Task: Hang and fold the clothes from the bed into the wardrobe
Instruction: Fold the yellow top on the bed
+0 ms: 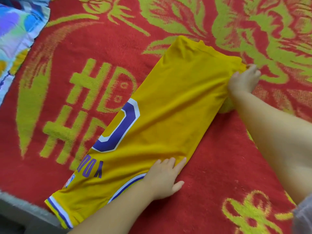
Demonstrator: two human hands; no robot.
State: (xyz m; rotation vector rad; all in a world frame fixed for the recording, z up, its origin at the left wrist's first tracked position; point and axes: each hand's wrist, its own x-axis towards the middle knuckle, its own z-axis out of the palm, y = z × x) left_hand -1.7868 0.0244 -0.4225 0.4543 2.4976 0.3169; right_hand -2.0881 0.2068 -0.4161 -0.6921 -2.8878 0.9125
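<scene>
lying as a long folded strip on the red and green blanket [211, 191], the yellow jersey [160, 105] runs on a diagonal, its striped hem end near the lower left and its far end up toward the right. the left hand [164, 176] rests flat with straight, spread fingers on the near right edge of the strip, close to the hem end. the right hand [243, 80] reaches farther out and its fingers seem to pinch the cloth at the far right corner, though the fingertips are partly blurred. so each hand sits at one end of the long axis, on the same side. judging from this, the next fold would bring the far end toward the near one, and the right hand is the one placed to carry it. a patterned pillow [15, 31] lies at the upper left.
</scene>
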